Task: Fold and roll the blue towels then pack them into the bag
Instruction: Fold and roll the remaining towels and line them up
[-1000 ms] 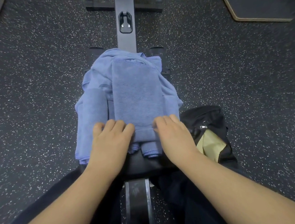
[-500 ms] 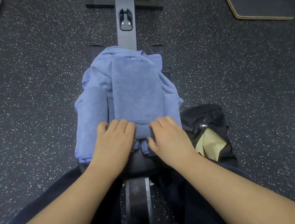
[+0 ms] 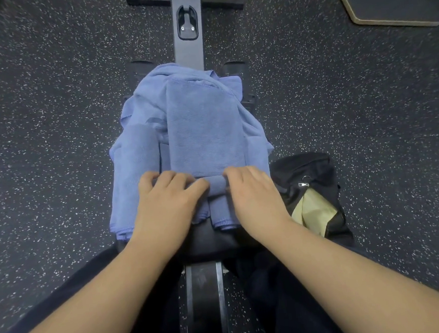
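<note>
A blue towel (image 3: 204, 125), folded into a long narrow strip, lies lengthwise on top of a heap of other blue towels (image 3: 134, 160) on a black padded bench seat (image 3: 211, 242). Its near end is turned over into a small roll. My left hand (image 3: 167, 200) and my right hand (image 3: 254, 192) both grip that roll, fingers curled over its top. A black bag (image 3: 305, 170) with an open zip and a yellow lining (image 3: 311, 211) sits on the floor just right of the seat.
The bench's grey rail (image 3: 188, 48) runs away from me, with a black clip (image 3: 187, 21) on it. Dark speckled rubber floor (image 3: 51, 114) lies on both sides. A mat with a tan edge (image 3: 385, 22) is at the far right corner.
The near end of the folded towel has been curled over into a roll. Both hands have moved slightly away from me with it.
</note>
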